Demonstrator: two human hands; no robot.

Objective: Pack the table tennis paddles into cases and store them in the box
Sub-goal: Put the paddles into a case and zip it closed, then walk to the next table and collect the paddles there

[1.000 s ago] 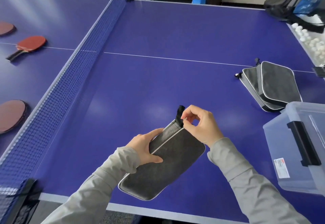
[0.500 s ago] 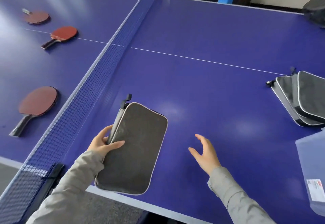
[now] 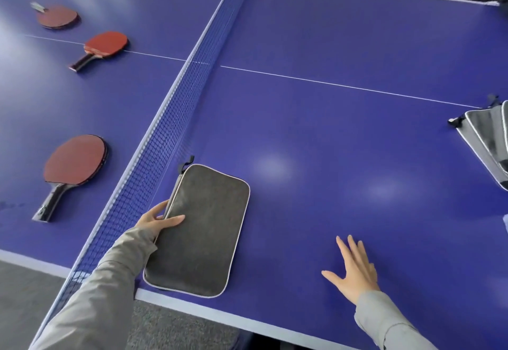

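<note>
A person in soft grey sleeves (image 3: 110, 294) stands at the near edge of a big blue table tennis table (image 3: 330, 143). Its top is smooth and shiny, with pale spots of light on it and a thin white line (image 3: 343, 85) across it. The left hand (image 3: 158, 222) grips a paddle case (image 3: 203, 228) by its long left side: the thumb lies flat on top and the fingers curl round the zip edge. The case is a flat, dark grey rectangle with round corners, a fuzzy cloth face and a thin pale trim all round. A little black loop (image 3: 189, 160) sticks out at its far corner. The case is at the near edge of the table, just beside the net (image 3: 176, 118), which is dark mesh with a white band on top. I cannot tell if the case rests on the table. The right hand (image 3: 354, 270) is well apart from the case, palm down, fingers straight and spread, holding nothing. On the other side of the net lie three flat paddles with round red rubber faces: the nearest paddle (image 3: 75, 160) and the middle paddle (image 3: 105, 44) have dark handles, and the far paddle (image 3: 57, 17) has a pale one. At the right edge, more grey cases (image 3: 486, 135) lie stacked, partly cut off.
</note>
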